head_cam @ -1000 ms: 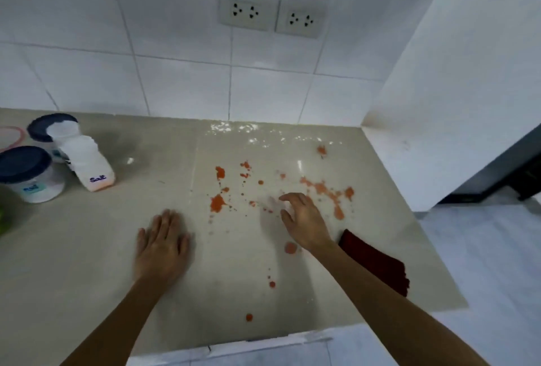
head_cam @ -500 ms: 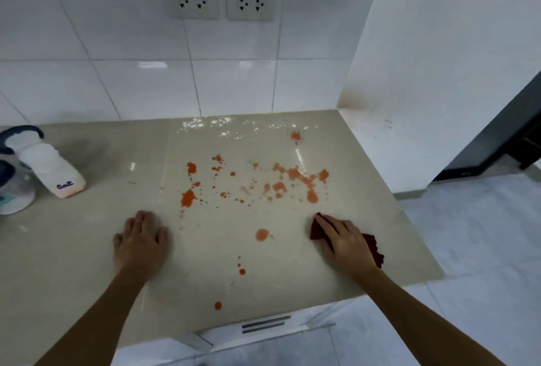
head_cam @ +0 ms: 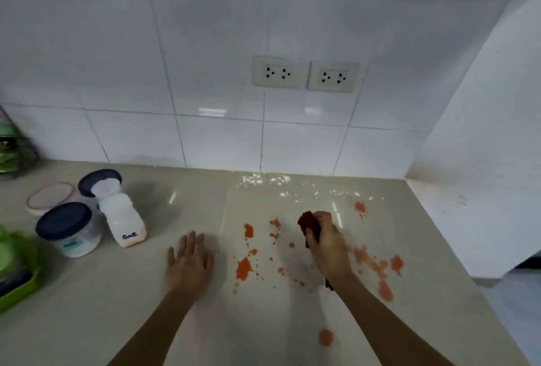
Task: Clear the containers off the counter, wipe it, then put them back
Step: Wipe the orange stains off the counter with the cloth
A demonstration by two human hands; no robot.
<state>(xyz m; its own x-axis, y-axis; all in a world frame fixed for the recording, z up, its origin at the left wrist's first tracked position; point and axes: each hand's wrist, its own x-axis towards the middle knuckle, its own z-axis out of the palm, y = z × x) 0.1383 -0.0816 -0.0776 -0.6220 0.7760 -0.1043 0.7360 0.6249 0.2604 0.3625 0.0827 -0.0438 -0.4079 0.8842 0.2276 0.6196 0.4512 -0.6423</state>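
Beige polished stone counter (head_cam: 146, 307), head view only. Left hand (head_cam: 190, 266) lies flat on it near the centre, palm down, fingers straight and spread, nothing in it. Right hand (head_cam: 329, 248) is curled round a bunched dark red cloth (head_cam: 308, 223), down on the counter right of centre. The cloth pokes out past the fingers on the far side.

Orange sauce splatter (head_cam: 243, 269) surrounds the right hand: big blot between the 2 hands, smeared patches to its right, 1 spot nearer the front edge. White powder spill (head_cam: 263, 180) runs along the far edge by the white tiled wall (head_cam: 205, 102).

Containers are grouped at the left, well apart from the splatter:
- white plastic salt bottle with orange base (head_cam: 123, 219), "Salt" label readable
- clear round tub with dark blue lid (head_cam: 68, 229), just left of the bottle and nearer
- second dark-lidded tub (head_cam: 98, 180), behind the bottle; can't tell if they touch
- low round container with pink-rimmed lid (head_cam: 49, 197), further left

Green plastic tray (head_cam: 17, 292) is cut off at the left edge. Green-labelled jar (head_cam: 7, 152) stands far left by the wall, blurred. 2 beige wall sockets (head_cam: 276, 72) are above the spill.
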